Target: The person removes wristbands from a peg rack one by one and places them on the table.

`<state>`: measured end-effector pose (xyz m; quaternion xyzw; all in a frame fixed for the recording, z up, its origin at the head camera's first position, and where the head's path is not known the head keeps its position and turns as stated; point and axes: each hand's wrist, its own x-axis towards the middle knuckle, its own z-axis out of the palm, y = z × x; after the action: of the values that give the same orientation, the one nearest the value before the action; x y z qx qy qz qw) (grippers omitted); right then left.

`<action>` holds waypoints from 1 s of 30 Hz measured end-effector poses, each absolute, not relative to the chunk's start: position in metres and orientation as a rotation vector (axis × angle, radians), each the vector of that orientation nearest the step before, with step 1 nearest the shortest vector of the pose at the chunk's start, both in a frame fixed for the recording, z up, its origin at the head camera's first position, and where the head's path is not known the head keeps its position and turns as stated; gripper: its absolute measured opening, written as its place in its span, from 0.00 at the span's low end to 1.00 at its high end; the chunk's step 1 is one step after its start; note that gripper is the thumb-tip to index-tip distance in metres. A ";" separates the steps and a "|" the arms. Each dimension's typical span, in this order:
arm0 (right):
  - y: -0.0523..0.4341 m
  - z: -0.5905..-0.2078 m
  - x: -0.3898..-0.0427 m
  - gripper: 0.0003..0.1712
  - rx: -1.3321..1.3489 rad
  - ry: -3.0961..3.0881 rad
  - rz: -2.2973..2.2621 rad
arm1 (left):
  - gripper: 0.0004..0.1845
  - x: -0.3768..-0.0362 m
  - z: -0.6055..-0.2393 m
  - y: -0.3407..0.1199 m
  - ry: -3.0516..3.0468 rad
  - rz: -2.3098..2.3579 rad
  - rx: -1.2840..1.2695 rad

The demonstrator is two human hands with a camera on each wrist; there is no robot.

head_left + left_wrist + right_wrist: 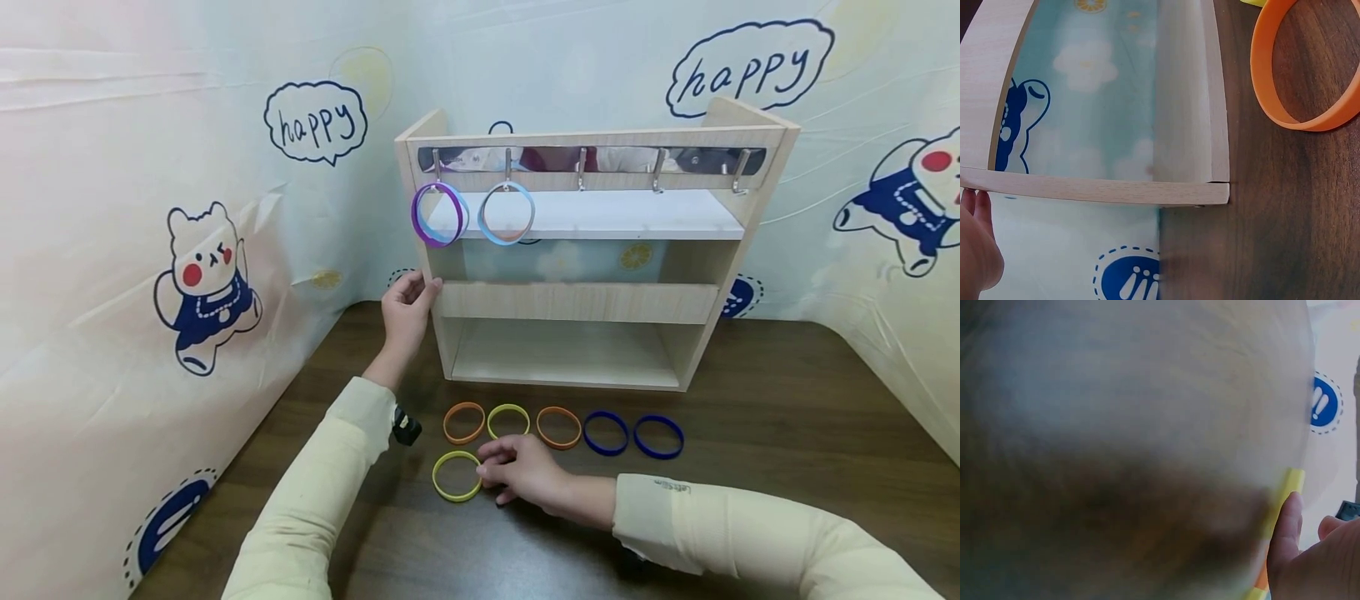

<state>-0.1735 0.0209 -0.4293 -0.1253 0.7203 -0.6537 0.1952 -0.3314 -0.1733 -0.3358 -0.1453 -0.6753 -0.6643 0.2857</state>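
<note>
My right hand [528,473] pinches the right edge of a yellow wristband [436,483], which lies nearest the front. In the right wrist view a finger lies along a yellow band [1295,480]. My left hand [405,312] is at the left side panel of a pale wooden shelf unit [577,302]; in the left wrist view, fingertips [982,199] touch the panel's outer face. From the unit's leftmost hook hang a purple wristband [413,218] and a light blue one behind it. The second hook carries a light blue wristband [532,218].
Behind my right hand, a row on the dark wooden table [795,417] holds an orange band [446,425], a yellow band [509,407], another orange band [578,429] and two dark blue bands [626,437]. Three more hooks [657,171] line the rail. Printed cloth [315,225] encloses the table.
</note>
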 end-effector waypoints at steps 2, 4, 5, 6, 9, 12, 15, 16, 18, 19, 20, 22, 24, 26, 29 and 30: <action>0.022 -0.427 -0.175 0.18 -0.366 2.025 -1.847 | 0.17 -0.337 -0.340 -0.174 -1.806 -1.770 -0.377; 0.024 -0.425 -0.177 0.18 -0.378 2.016 -1.874 | 0.16 -0.342 -0.344 -0.175 -1.806 -1.765 -0.364; 0.025 -0.423 -0.178 0.18 -0.384 2.015 -1.885 | 0.16 -0.344 -0.345 -0.175 -1.806 -1.762 -0.360; 0.026 -0.420 -0.179 0.18 -0.389 2.015 -1.896 | 0.17 -0.345 -0.346 -0.175 -1.805 -1.761 -0.362; 0.031 -0.412 -0.183 0.18 -0.402 2.003 -1.947 | 0.18 -0.346 -0.347 -0.175 -1.799 -1.766 -0.364; 0.035 -0.401 -0.190 0.17 -0.406 2.004 -2.007 | 0.21 -0.344 -0.345 -0.175 -1.800 -1.772 -0.368; 0.039 -0.389 -0.197 0.17 -0.400 2.012 -2.069 | 0.21 -0.336 -0.340 -0.174 -1.798 -1.780 -0.376; 0.040 -0.384 -0.199 0.17 -0.397 2.017 -2.089 | 0.21 -0.334 -0.338 -0.173 -1.796 -1.786 -0.378; 0.043 -0.375 -0.203 0.16 -0.396 2.021 -2.134 | 0.20 -0.330 -0.335 -0.172 -1.791 -1.797 -0.379; 0.044 -0.370 -0.206 0.16 -0.399 2.020 -2.160 | 0.20 -0.328 -0.333 -0.171 -1.790 -1.799 -0.379; 0.045 -0.365 -0.208 0.16 -0.401 2.016 -2.187 | 0.19 -0.327 -0.333 -0.171 -1.791 -1.800 -0.380; 0.047 -0.350 -0.208 0.16 -0.403 2.009 -2.235 | 0.19 -0.326 -0.332 -0.170 -1.789 -1.798 -0.381; 0.049 -0.337 -0.209 0.16 -0.421 2.014 -2.276 | 0.19 -0.325 -0.331 -0.170 -1.786 -1.799 -0.382; 0.051 -0.326 -0.209 0.16 -0.439 2.019 -2.316 | 0.19 -0.325 -0.330 -0.169 -1.785 -1.797 -0.386; 0.053 -0.317 -0.215 0.16 -0.480 2.027 -2.387 | 0.18 -0.324 -0.330 -0.169 -1.787 -1.800 -0.379; 0.055 -0.315 -0.219 0.17 -0.491 2.024 -2.416 | 0.18 -0.324 -0.330 -0.169 -1.788 -1.799 -0.380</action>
<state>-0.2192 0.0545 -0.3152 -0.1538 0.6343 -0.7572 -0.0241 -0.3243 -0.1692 -0.3304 -0.1420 -0.6685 -0.6724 0.2844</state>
